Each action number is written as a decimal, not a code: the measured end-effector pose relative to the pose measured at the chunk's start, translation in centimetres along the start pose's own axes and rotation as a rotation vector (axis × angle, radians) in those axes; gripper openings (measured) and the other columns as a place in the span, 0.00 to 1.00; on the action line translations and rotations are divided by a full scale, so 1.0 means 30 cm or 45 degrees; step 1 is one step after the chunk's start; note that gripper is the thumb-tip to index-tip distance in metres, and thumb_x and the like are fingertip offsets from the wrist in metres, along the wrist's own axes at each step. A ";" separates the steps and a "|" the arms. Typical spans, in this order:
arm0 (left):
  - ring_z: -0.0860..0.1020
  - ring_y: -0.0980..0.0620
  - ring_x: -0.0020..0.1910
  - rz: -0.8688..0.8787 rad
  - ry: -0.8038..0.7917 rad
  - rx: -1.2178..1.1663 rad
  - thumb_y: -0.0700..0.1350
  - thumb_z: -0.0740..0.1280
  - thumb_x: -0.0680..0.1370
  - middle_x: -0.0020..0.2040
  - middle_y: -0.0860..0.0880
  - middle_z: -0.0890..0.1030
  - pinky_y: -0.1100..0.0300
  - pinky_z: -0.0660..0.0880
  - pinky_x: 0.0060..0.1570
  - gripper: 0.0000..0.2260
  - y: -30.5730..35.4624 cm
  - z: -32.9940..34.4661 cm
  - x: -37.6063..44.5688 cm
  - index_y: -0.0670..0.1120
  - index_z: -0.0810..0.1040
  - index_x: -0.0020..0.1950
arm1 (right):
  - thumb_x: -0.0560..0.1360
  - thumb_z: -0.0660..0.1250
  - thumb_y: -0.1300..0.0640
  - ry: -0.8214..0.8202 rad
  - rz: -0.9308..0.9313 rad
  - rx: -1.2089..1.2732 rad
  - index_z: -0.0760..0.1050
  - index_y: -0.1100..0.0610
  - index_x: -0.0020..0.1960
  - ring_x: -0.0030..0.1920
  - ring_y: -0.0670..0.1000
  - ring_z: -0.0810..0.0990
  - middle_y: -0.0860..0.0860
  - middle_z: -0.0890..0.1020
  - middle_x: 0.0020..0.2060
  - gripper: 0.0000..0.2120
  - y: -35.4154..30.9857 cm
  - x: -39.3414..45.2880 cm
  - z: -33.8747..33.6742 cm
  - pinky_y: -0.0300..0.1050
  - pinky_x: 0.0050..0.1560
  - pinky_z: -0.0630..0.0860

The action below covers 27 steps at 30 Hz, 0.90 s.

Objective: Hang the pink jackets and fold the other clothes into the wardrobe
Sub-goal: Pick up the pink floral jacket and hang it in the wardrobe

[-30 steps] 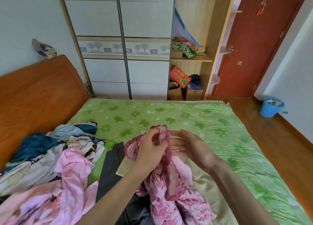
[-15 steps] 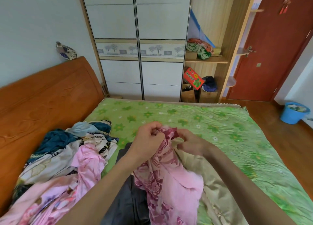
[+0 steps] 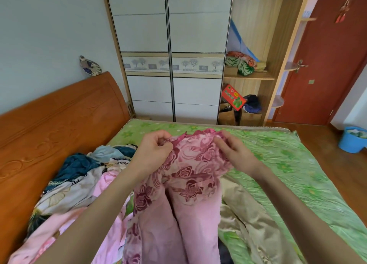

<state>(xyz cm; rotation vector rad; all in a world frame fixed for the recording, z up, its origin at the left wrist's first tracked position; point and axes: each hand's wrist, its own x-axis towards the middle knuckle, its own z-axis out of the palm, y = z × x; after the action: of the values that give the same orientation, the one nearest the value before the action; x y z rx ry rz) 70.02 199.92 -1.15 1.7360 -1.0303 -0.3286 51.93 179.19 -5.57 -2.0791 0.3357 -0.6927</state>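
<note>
I hold a pink jacket with dark rose patterns [image 3: 190,176] up over the bed, spread between both hands. My left hand [image 3: 155,150] pinches its top edge on the left. On the right side of that edge my right hand [image 3: 232,150] grips the cloth. The jacket's plain pink lining hangs down toward me. A heap of other clothes [image 3: 79,180] lies on the left of the bed, with a light pink garment [image 3: 111,186] in it. A beige garment [image 3: 244,220] lies under the jacket on the right. The wardrobe [image 3: 168,65] stands beyond the bed.
The bed carries a green flowered cover [image 3: 288,164] and an orange wooden headboard [image 3: 49,128] on the left. Open wardrobe shelves [image 3: 248,77] hold folded cloth, a red box and cardboard boxes. A red door [image 3: 327,65] and a blue bucket [image 3: 351,138] are at the right.
My hands have moved apart and spread the bunched jacket's top edge wide. The camera has swung left and tilted up a little.
</note>
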 end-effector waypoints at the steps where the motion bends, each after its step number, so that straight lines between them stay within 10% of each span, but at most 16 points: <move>1: 0.74 0.51 0.32 -0.004 0.003 0.025 0.33 0.64 0.80 0.33 0.41 0.80 0.59 0.71 0.35 0.13 -0.010 -0.007 -0.001 0.47 0.83 0.43 | 0.84 0.62 0.42 0.036 -0.027 -0.075 0.77 0.53 0.54 0.41 0.47 0.82 0.47 0.83 0.40 0.15 -0.024 0.007 -0.017 0.48 0.41 0.78; 9: 0.77 0.60 0.33 0.078 -0.298 0.410 0.57 0.70 0.81 0.35 0.55 0.80 0.61 0.71 0.37 0.09 -0.104 0.000 0.014 0.55 0.76 0.46 | 0.84 0.65 0.51 0.033 -0.052 -0.342 0.80 0.45 0.52 0.44 0.45 0.85 0.46 0.86 0.43 0.05 -0.118 -0.024 -0.129 0.45 0.44 0.79; 16: 0.85 0.42 0.47 -0.114 -0.556 0.384 0.56 0.64 0.85 0.47 0.44 0.87 0.41 0.80 0.54 0.19 -0.132 0.085 0.011 0.40 0.82 0.52 | 0.83 0.69 0.51 0.013 -0.014 -0.413 0.80 0.45 0.51 0.32 0.44 0.76 0.45 0.81 0.33 0.02 -0.108 -0.102 -0.225 0.41 0.33 0.70; 22: 0.83 0.57 0.36 0.003 -0.409 0.172 0.54 0.71 0.81 0.40 0.51 0.86 0.64 0.76 0.35 0.10 -0.086 0.146 0.023 0.52 0.72 0.55 | 0.81 0.71 0.50 0.000 0.028 -0.633 0.66 0.48 0.54 0.32 0.52 0.76 0.52 0.80 0.33 0.13 -0.072 -0.155 -0.330 0.51 0.35 0.72; 27: 0.73 0.59 0.33 0.735 -0.346 0.716 0.69 0.66 0.77 0.53 0.55 0.72 0.64 0.68 0.34 0.22 -0.066 0.155 -0.007 0.61 0.65 0.64 | 0.80 0.73 0.51 0.055 0.007 -0.760 0.67 0.49 0.47 0.29 0.48 0.76 0.49 0.79 0.30 0.14 -0.072 -0.165 -0.381 0.43 0.30 0.69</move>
<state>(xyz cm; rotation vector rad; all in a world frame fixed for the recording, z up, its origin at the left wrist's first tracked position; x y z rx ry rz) 67.85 197.28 -4.88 1.7982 -1.8987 0.1165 41.14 175.09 -0.43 -2.6233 0.6321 -0.6907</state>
